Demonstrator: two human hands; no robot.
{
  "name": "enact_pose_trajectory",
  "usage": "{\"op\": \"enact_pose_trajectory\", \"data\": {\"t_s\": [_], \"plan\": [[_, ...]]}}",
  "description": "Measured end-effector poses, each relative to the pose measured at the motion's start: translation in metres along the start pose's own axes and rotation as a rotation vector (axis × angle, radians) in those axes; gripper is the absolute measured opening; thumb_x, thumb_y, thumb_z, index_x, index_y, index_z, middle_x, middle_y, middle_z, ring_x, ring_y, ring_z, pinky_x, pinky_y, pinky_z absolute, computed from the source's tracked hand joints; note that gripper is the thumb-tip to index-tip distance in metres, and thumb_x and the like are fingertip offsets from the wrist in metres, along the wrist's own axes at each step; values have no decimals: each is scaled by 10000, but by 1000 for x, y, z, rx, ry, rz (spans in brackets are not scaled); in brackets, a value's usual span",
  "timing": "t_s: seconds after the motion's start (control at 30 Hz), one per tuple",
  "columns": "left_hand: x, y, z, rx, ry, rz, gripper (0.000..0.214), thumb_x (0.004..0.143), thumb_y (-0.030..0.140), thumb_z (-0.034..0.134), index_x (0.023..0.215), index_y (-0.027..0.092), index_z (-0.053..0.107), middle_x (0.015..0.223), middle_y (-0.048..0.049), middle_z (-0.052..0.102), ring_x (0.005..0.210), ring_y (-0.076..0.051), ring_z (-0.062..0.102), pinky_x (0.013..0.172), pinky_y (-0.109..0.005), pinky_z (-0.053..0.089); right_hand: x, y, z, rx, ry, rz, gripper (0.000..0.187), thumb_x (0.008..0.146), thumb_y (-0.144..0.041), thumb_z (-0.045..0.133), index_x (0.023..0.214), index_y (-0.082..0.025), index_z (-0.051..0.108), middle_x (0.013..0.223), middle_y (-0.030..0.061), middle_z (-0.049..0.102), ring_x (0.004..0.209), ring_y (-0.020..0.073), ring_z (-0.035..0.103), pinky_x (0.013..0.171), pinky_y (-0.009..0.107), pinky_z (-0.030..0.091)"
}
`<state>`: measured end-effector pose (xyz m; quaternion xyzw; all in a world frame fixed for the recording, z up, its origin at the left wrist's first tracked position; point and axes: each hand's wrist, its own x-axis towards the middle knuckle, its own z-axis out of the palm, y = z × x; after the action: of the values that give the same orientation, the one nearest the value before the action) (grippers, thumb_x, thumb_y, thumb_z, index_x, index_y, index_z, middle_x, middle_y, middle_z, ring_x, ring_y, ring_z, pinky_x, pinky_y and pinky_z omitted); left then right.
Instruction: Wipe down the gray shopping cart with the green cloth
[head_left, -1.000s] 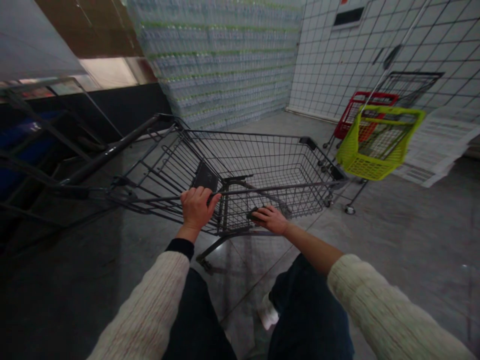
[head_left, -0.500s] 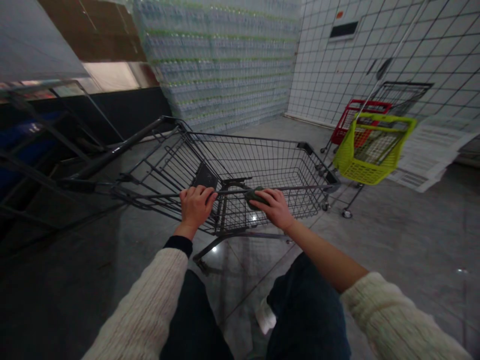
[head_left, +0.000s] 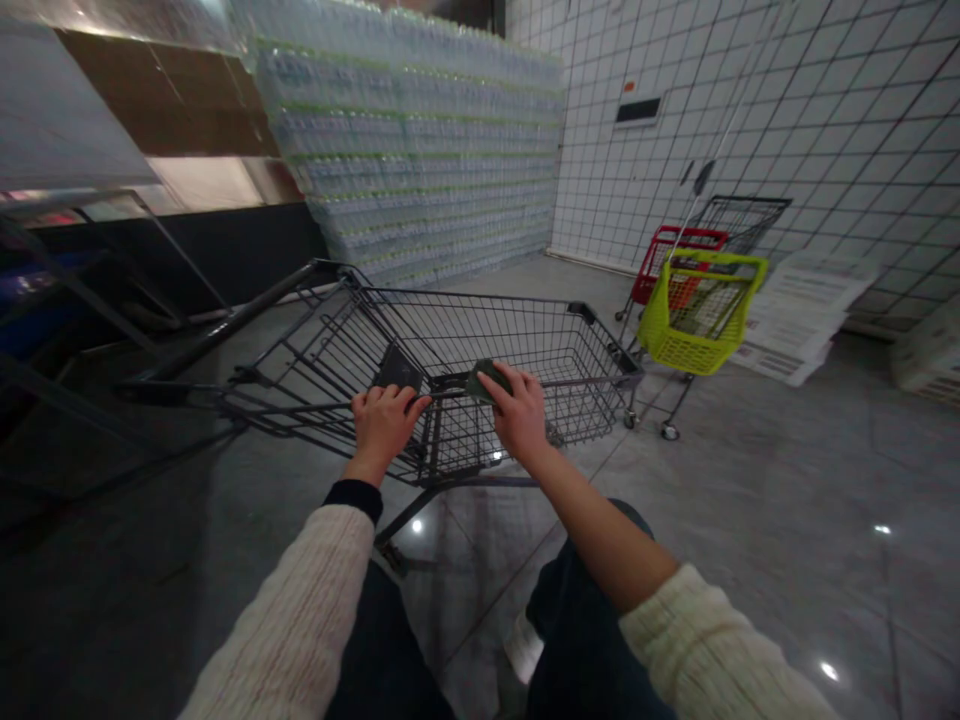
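Note:
A dark wire shopping cart stands sideways in front of me, its push handle to the left. My left hand is closed over the cart's near top rail. In my right hand is a dark green cloth, folded small and gripped by the fingers. The cloth is at the near rail, just right of my left hand; whether it touches the rail is hard to make out. Inside the basket, a dark flat panel sits near the handle end.
Wrapped stacks of bottles rise behind the cart. To the right stand a yellow-green basket and a red one on wheeled frames, beside white stacked bundles. A metal frame is at the left. Tiled floor surrounds me.
My right hand has moved left along the near rail with the cloth, closer to my left hand. My left hand keeps its hold. The view has shifted slightly to the right.

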<state>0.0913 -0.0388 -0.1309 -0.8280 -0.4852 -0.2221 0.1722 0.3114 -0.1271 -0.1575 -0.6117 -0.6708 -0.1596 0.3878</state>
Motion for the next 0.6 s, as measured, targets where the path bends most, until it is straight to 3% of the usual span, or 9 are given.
{"op": "enact_pose_trajectory", "data": {"t_s": [0.1,0.2,0.27,0.33,0.4,0.5,0.6], "plan": [[-3,1,-4,12,-1,11,403,925,532,405,863,223,656,868,-103,647,880,-280,521,795,-421,290,14,2,-3,-85,-133,22,601,833,-96,472,1390,-324,486,1419,45,467,1157,297,371,976,480,367],[-7,-4,-5,-2,14,14,409,925,528,397,845,220,655,857,-110,635,880,-282,516,797,-422,296,-1,44,-23,-236,-211,108,596,822,-91,465,1386,-283,494,1445,51,441,1147,290,385,970,446,372],[-10,-11,-4,-21,23,6,404,921,524,402,840,221,656,853,-113,631,888,-288,516,805,-432,302,-19,85,-45,-323,-158,178,576,812,-87,452,1363,-241,523,1421,73,461,1132,288,403,960,433,382],[-13,-16,-4,-50,22,-3,385,912,517,423,836,223,659,856,-114,633,904,-296,521,821,-448,310,-35,121,-65,-351,-20,224,559,795,-76,430,1323,-202,560,1344,108,516,1112,285,430,942,432,396],[-14,-16,-6,-72,16,-15,359,906,497,443,838,221,663,876,-113,643,923,-303,531,856,-477,317,-45,138,-73,-331,100,253,541,798,-96,425,1311,-188,571,1272,135,545,1077,286,457,920,447,409],[-10,2,-9,-116,19,17,327,903,472,468,898,213,667,988,-110,662,991,-295,548,976,-523,280,-43,114,-60,-250,148,250,528,818,-145,442,1330,-199,560,1220,152,552,1025,293,469,882,456,425],[-2,33,-7,-194,23,127,346,905,488,476,1014,214,655,1144,-110,646,1098,-277,540,1067,-516,214,-28,50,-31,-147,43,171,550,816,-145,480,1359,-209,533,1263,140,542,999,287,455,865,429,440]]}}
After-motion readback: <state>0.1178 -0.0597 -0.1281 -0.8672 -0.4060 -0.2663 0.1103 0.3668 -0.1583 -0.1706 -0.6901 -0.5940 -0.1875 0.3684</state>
